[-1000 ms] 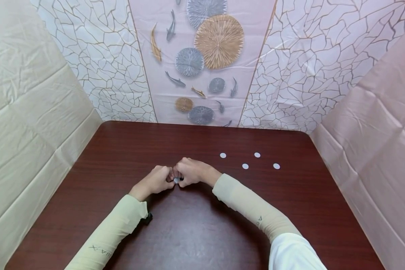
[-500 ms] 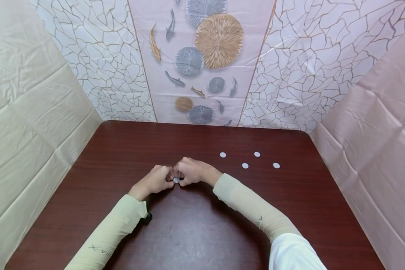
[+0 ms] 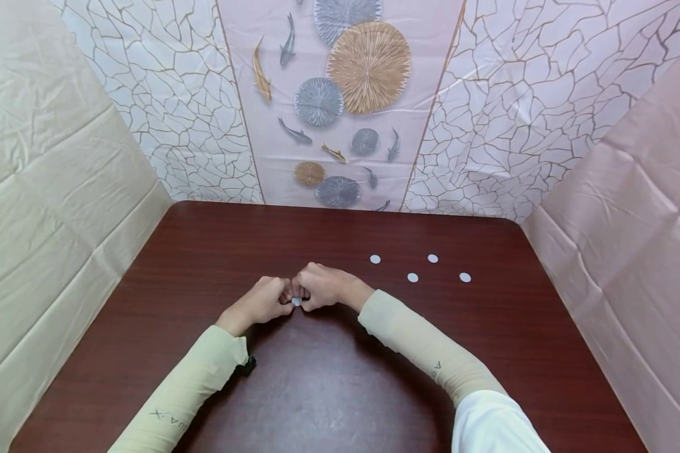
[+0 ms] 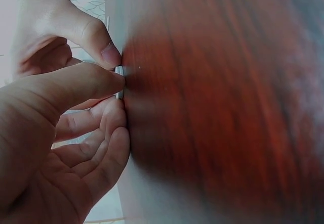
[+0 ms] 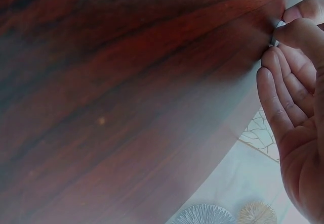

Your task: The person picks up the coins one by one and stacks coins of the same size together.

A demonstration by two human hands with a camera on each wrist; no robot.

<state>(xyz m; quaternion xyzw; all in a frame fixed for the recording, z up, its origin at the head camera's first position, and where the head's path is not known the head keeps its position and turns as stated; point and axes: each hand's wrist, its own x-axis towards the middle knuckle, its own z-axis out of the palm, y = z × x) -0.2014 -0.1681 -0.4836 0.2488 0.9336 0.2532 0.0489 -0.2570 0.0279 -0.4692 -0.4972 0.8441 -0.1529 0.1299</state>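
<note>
Low over the dark brown table [image 3: 328,390], my two hands meet at a small round white disc [image 3: 296,301]. My left hand [image 3: 260,301] pinches its left side with thumb and curled fingers. From the other side my right hand [image 3: 323,286] pinches it too, with its knuckles touching the left hand's. In the left wrist view the disc [image 4: 119,70] shows as a thin pale edge between the two thumbs, right at the tabletop. The right wrist view shows the disc [image 5: 275,40] beside the thumb, partly covered by the fingers.
Several more white discs lie flat and apart to the right of my right hand, among them a near disc [image 3: 412,277] and a far-right disc [image 3: 465,277]. A patterned cloth backdrop [image 3: 192,113] stands behind the table, with plain pale cloth [image 3: 623,220] at both sides.
</note>
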